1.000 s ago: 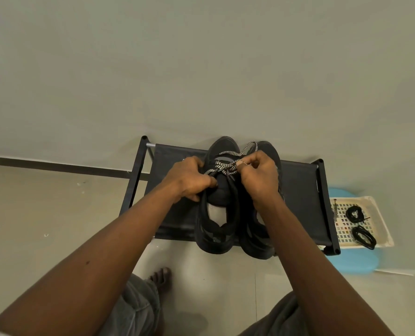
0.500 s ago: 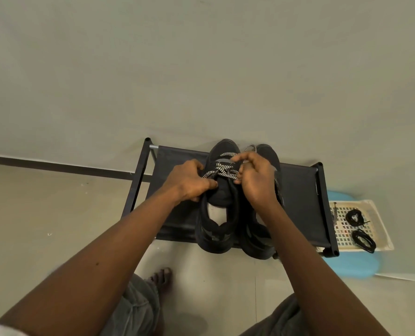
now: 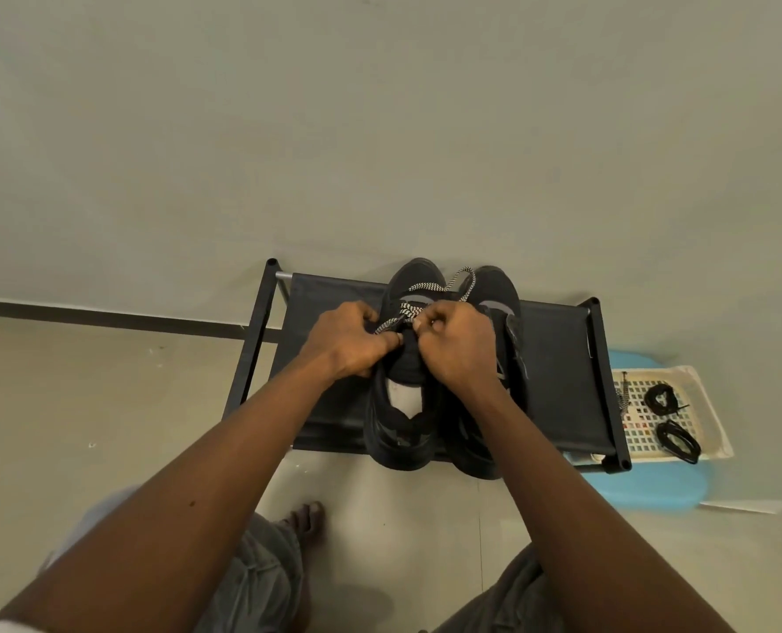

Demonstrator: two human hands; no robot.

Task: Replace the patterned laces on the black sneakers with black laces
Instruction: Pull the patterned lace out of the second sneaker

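Observation:
Two black sneakers stand side by side on a low black rack (image 3: 558,358). The left sneaker (image 3: 398,431) carries a black-and-white patterned lace (image 3: 419,290) across its front, with a loose loop trailing toward the right sneaker (image 3: 501,290). My left hand (image 3: 348,342) grips the left sneaker's side at the lacing, fingers curled. My right hand (image 3: 457,340) pinches the patterned lace above the tongue. Two coiled black laces (image 3: 663,397) (image 3: 679,443) lie in a white tray (image 3: 713,431) to the right.
The tray rests on a blue stool (image 3: 658,488) beside the rack. A patterned lace piece (image 3: 624,395) lies at the tray's left edge. A pale wall rises behind the rack. My bare foot (image 3: 304,518) and knees are on the tiled floor below.
My right hand has drawn back slightly along the laces toward the tongue; the loose patterned loop now lies longer toward the right sneaker's toe. The left hand keeps its grip.

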